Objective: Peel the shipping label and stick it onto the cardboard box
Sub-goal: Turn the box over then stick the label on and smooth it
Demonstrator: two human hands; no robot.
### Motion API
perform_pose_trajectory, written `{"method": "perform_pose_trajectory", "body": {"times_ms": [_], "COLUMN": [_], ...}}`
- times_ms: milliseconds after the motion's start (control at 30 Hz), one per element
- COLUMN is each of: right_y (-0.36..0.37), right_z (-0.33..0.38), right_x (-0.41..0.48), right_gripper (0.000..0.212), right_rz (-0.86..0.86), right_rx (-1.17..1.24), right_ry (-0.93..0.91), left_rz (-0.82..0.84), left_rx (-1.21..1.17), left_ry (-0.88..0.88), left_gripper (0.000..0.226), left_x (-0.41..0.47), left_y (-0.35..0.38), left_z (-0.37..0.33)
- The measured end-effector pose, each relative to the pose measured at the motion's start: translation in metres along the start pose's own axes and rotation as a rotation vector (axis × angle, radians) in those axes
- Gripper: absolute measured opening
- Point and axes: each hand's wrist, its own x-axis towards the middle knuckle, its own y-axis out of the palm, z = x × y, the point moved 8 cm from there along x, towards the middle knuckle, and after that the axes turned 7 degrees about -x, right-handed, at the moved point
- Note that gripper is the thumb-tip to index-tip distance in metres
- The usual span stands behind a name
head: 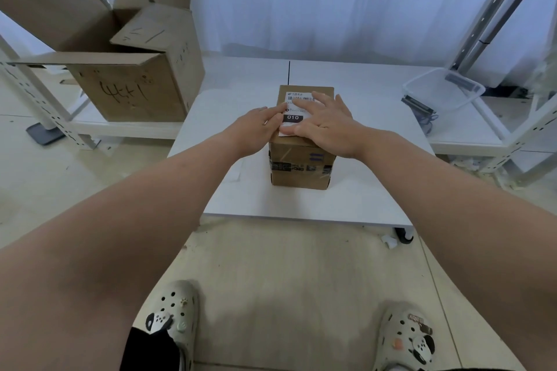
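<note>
A small taped cardboard box point(301, 164) stands in the middle of a low white table point(256, 190). A white shipping label point(294, 118) with a barcode and a black "010" patch lies flat on the box's top. My left hand point(256, 126) rests at the box's left edge, its straight fingertips touching the label's left side. My right hand point(327, 123) lies flat on the label's right half with fingers spread, covering part of it.
A large open cardboard box point(132, 81) sits on a low white shelf at the left. A clear plastic tub point(443, 90) stands on the shelf at the right. Metal rack posts rise on both sides. My feet in clogs stand on the floor before the table.
</note>
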Motion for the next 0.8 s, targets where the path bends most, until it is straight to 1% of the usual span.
{"method": "perform_pose_trajectory", "body": {"times_ms": [133,167,200,267,333,367,400,533,633,700,800], "right_y": [-0.001,-0.002,-0.003,-0.008,-0.019,-0.023,-0.024,-0.022,-0.026,-0.026,-0.021], "right_z": [0.004,0.004,0.002,-0.008,-0.026,-0.034,-0.039,-0.042,-0.048,-0.05,-0.049], "right_x": [-0.007,-0.008,-0.009,-0.01,-0.014,-0.017,-0.019,-0.012,-0.005,-0.001,0.001], "right_gripper": [0.052,0.053,0.051,0.041,0.033,0.031,0.03,0.023,0.016,0.012,0.024], "right_rz": [0.03,0.029,0.019,-0.07,-0.257,-0.326,-0.349,-0.336,-0.385,-0.385,-0.321], "right_rx": [0.015,0.082,0.202,0.479,0.604,0.61,0.589,0.483,0.44,0.364,0.289], "right_ry": [-0.025,-0.011,0.019,0.092,0.224,0.288,0.322,0.329,0.356,0.326,0.252], "left_rz": [0.02,0.025,0.03,0.042,0.026,0.004,-0.026,-0.14,-0.156,-0.159,-0.133], "left_rx": [0.007,-0.003,-0.015,-0.033,-0.034,-0.03,-0.026,0.027,0.102,0.136,0.133], "left_ry": [0.004,-0.008,-0.018,-0.039,-0.05,-0.049,-0.047,-0.027,-0.023,-0.009,0.005], "left_gripper": [0.045,0.045,0.046,0.048,0.05,0.051,0.051,0.052,0.054,0.055,0.06], "left_x": [-0.001,-0.002,-0.002,-0.003,-0.005,-0.005,-0.005,-0.001,0.004,0.006,0.004], "left_y": [0.001,0.001,0.001,0.0,-0.003,-0.005,-0.008,-0.014,-0.013,-0.011,-0.007], "left_z": [-0.006,-0.007,-0.009,-0.012,-0.016,-0.019,-0.022,-0.032,-0.036,-0.037,-0.037]}}
